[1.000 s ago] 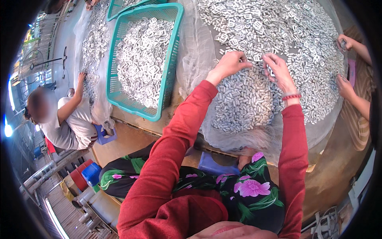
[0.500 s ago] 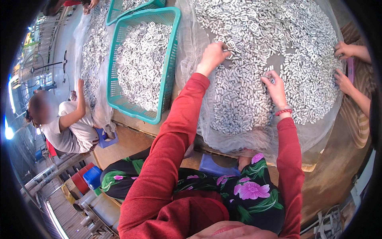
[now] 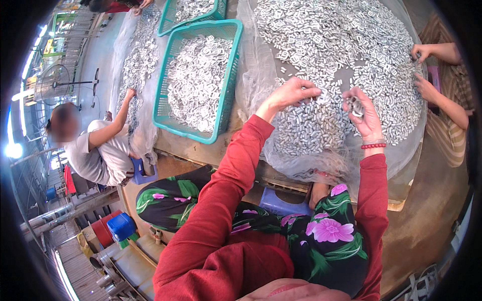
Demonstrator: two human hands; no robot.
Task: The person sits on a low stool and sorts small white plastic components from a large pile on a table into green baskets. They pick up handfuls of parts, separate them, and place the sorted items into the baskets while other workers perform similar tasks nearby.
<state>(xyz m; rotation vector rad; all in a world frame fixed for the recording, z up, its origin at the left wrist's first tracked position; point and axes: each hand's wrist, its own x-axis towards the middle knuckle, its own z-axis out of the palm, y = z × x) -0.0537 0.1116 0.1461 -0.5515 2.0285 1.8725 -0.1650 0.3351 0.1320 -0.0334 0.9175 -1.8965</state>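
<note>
A wide heap of small silvery metal pieces [image 3: 311,131], capsule-shaped slugs mixed with flat slotted buckles, covers the low table before me. Over its near left part, my left hand [image 3: 292,94] is closed in a pinch on a pale slotted buckle [image 3: 322,95]. Just to the right, my right hand [image 3: 365,111] is turned partly palm up, fingers curled round several metal buckles [image 3: 356,106]. A small gap parts the two hands. The exact number of pieces in the right hand is hidden by its fingers.
A green plastic basket [image 3: 237,55] full of buckles stands left of the heap; another basket [image 3: 221,11] is behind it. Clear plastic sheeting [image 3: 255,65] lies under the heap. A co-worker's hands [image 3: 424,88] work at the right edge. Another person [image 3: 100,150] sits at the left.
My left hand has moved right and nearer, now pinching a buckle. My right hand has turned up, showing buckles in its palm. The view has shifted slightly.
</note>
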